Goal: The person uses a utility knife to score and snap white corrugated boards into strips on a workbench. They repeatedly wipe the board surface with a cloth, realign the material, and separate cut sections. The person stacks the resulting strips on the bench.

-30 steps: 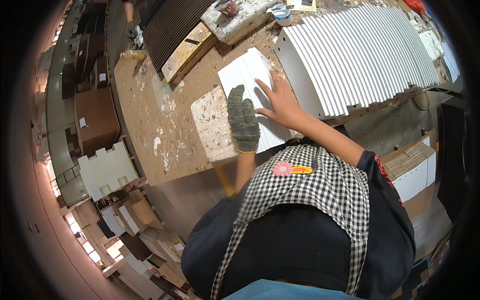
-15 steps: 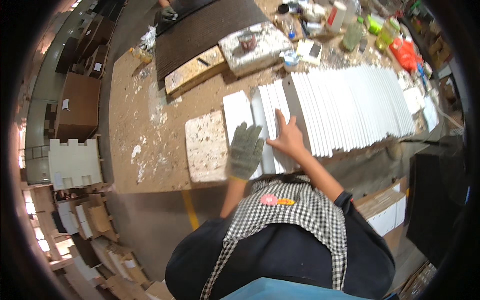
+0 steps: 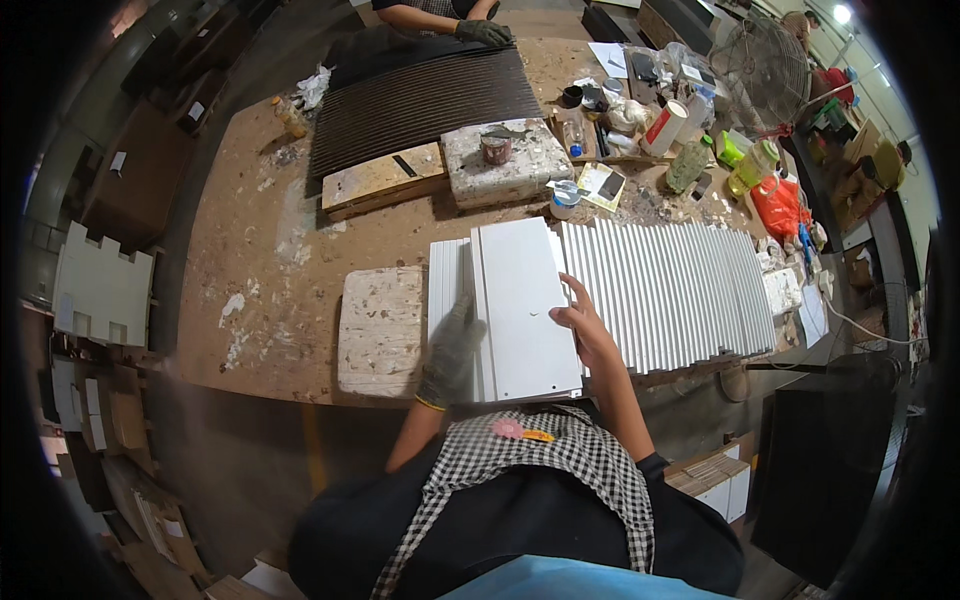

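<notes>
A white rectangular board (image 3: pixel 527 315) with small holes near its near end is turned broad face up in front of me, apparently with more boards under it. My left hand (image 3: pixel 452 352), in a grey-green knit glove, presses along its left edge; the fingers are slightly blurred. My bare right hand (image 3: pixel 590 335) grips the right edge, thumb on the face and fingers around the side. To the right, a long row of white boards (image 3: pixel 670 290) stands on edge, packed closely. A few more white boards (image 3: pixel 447 265) show left of the held one.
A paint-spattered white block (image 3: pixel 380 335) lies at the left on the worktable (image 3: pixel 250 250). Beyond are a wooden beam (image 3: pixel 385 182), another spattered block (image 3: pixel 540 165) bearing a small tin, and dark ribbed boards (image 3: pixel 430 95) near a co-worker's gloved hand (image 3: pixel 483 33). Bottles (image 3: pixel 690 165) crowd the far right.
My hands have moved from spread over the boards' edges to holding a board from both sides. That board now shows its broad face. The view has shifted, showing more of the far side.
</notes>
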Demonstrator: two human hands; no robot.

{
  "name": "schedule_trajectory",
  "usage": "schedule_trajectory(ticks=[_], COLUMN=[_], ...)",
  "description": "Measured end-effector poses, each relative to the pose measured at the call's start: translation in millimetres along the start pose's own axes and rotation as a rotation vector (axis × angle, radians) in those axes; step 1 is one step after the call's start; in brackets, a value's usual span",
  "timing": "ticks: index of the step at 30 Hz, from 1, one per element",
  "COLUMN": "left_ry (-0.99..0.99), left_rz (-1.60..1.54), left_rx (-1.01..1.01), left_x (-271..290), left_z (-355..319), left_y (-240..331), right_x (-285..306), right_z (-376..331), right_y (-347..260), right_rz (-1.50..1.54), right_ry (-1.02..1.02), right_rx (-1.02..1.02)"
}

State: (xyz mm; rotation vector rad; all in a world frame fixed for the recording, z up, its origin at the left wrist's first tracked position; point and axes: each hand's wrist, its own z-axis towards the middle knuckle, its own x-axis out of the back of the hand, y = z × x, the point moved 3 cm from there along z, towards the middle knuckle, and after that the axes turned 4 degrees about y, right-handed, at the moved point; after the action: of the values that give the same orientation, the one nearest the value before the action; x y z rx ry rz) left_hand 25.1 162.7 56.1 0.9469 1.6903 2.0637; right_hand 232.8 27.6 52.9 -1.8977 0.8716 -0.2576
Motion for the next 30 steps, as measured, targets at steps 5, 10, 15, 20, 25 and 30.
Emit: schedule_trajectory(ticks=[5, 10, 15, 20, 25, 30], left_ry=[-0.279, -0.154, -0.102, -0.118, -0.192, -0.311], left_rz=[-1.021, -0.355, -0.210, 0.447, 0.744, 0.660], left_rx=[0.548, 0.241, 0.247, 0.140, 0.119, 0.172], left_x=[-18, -8, -22, -38, -76, -85], left_z=[5, 31, 44, 42, 33, 37], left_y=[-1, -27, -34, -1, 15, 6], right_x=[-16, -30, -20, -23, -23, -16], right_z=[-17, 16, 37, 25, -3, -16], right_y=[2, 51, 83, 80, 55, 37], right_rz=[0.256, 0.392, 0.203, -0.589, -1.095, -1.096], right_ry=[-0.130, -0.162, -0.089, 0.247, 0.273, 0.421], right_rx=[0.084, -0.099, -0.041, 0.408, 0.647, 0.595])
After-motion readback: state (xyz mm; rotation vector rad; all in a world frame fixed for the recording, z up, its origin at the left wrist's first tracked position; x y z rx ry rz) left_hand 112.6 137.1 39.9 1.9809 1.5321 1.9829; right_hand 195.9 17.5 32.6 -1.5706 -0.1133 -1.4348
